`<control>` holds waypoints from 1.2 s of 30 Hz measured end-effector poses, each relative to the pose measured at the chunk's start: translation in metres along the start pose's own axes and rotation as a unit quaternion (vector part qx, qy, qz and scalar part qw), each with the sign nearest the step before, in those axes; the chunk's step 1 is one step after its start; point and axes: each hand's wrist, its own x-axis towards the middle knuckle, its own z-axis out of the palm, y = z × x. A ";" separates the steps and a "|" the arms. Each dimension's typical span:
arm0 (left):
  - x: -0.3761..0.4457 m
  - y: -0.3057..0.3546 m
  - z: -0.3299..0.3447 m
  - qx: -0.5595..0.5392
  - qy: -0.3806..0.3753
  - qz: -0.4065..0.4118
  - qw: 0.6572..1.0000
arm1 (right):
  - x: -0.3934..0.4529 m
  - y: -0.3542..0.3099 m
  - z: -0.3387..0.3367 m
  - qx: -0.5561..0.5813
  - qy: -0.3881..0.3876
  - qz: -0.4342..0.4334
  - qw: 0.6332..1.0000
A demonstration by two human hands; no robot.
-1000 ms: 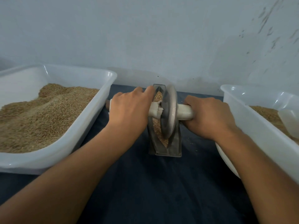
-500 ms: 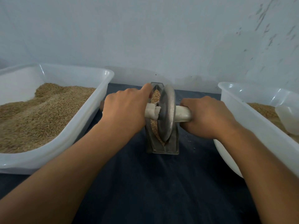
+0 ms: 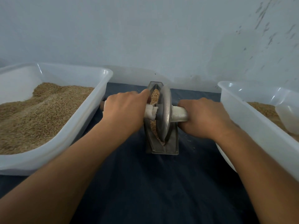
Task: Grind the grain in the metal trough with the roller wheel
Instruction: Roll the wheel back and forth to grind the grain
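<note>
Frame centre: metal wheel (image 3: 165,113) stands in trough (image 3: 162,143) of grain (image 3: 155,97). Left hand (image 3: 125,111), right hand (image 3: 204,118), fingers curled round cloth-wrapped axle (image 3: 178,115). Wheel looks heavy, rigid; grip close beside it.

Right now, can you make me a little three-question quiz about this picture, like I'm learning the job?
1. True or false: both hands grip the handle of the roller wheel.
2. Where is the scoop? A) in the left tub B) in the right tub C) on the dark cloth
3. Fill in: the wheel stands in the metal ____.

Key
1. True: the left hand and the right hand each wrap one end of the handle.
2. B: it lies in the right tub, on grain. The left tub holds only grain.
3. trough, with grain inside.
</note>
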 end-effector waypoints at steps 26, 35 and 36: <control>0.064 -0.013 0.055 0.004 -0.005 0.008 1.000 | 0.067 0.027 0.035 0.102 -0.002 -0.022 0.995; 0.067 -0.012 0.052 -0.005 -0.005 0.033 0.999 | 0.065 0.027 0.038 0.066 0.001 -0.027 0.997; 0.067 -0.012 0.051 -0.009 -0.010 0.032 0.999 | 0.065 0.026 0.037 0.063 0.004 -0.030 0.998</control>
